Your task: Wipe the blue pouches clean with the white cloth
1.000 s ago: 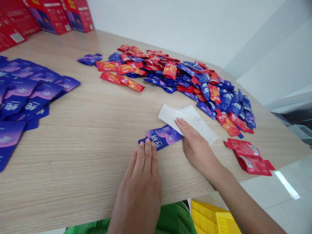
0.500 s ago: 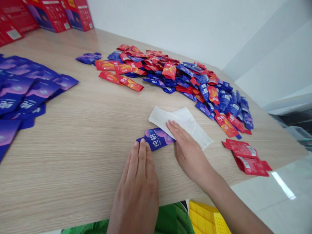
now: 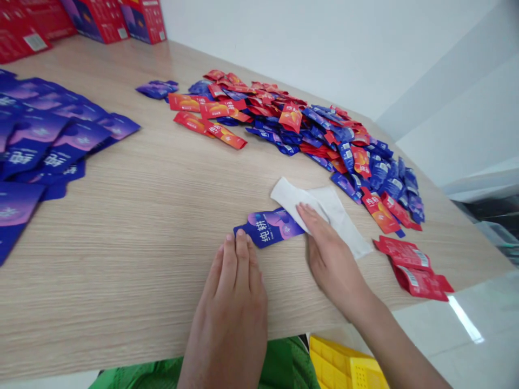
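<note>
A purple-blue sachet (image 3: 273,227) with white lettering lies flat on the table in front of me. The fingertips of my left hand (image 3: 235,292) rest on its narrow left end, with the fingers stretched out flat. My right hand (image 3: 328,254) grips a folded white cloth (image 3: 344,227) and presses it down over the right end of the sachet. That end is hidden under cloth and fingers. The right thumb cannot be seen.
A long heap of red and blue sachets (image 3: 292,116) curves along the back. Larger purple sachets (image 3: 40,129) overlap at left; red boxes (image 3: 146,21) stand behind them. Two red sachets (image 3: 416,267) lie near the right edge. A yellow crate (image 3: 340,362) is below the table.
My right hand has slid the cloth rightward along the sachet, so more of its printed face shows. My left hand stays at the left end. The camera view has shifted slightly.
</note>
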`<action>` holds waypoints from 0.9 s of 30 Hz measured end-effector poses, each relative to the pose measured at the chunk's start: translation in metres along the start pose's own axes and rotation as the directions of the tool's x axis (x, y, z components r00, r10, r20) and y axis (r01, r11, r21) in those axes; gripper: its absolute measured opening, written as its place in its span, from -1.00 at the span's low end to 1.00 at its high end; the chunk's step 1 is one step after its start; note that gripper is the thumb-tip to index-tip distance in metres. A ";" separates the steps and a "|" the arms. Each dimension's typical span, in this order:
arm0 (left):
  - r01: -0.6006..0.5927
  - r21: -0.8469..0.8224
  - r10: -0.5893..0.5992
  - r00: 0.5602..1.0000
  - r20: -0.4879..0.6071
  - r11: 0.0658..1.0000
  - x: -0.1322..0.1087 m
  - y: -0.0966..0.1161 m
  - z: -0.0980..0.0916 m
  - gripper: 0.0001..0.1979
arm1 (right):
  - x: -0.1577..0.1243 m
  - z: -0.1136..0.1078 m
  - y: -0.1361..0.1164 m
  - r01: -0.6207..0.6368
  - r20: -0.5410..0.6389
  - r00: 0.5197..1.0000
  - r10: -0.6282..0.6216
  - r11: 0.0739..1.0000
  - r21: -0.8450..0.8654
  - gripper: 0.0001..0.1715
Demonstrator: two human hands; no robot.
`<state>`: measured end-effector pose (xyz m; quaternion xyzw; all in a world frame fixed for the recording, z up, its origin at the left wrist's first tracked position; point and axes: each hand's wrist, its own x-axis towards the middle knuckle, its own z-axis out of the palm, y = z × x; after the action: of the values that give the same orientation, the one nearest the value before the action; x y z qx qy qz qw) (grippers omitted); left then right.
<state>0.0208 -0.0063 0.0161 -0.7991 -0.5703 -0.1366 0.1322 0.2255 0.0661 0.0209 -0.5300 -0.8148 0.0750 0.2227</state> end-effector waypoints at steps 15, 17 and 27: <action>-0.066 -0.029 0.065 0.997 -0.044 0.997 0.005 -0.019 -0.001 -0.47 | -0.007 0.001 0.009 -0.122 -0.115 0.986 0.118 0.992 -0.032 -0.33; 0.038 -0.118 -0.045 0.997 -0.057 0.992 0.017 -0.023 -0.002 -0.52 | -0.009 -0.002 0.018 -0.150 -0.131 0.980 0.150 0.989 0.009 -0.36; 0.052 -0.163 -0.034 0.993 0.112 0.985 0.065 -0.034 0.001 -0.64 | -0.007 -0.008 0.013 -0.230 -0.203 0.931 0.303 0.920 0.317 -0.47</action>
<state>0.0086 0.0618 0.0415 -0.8011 -0.5804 -0.1426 0.0311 0.2419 0.0648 0.0215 -0.6040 -0.6802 0.1554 0.3852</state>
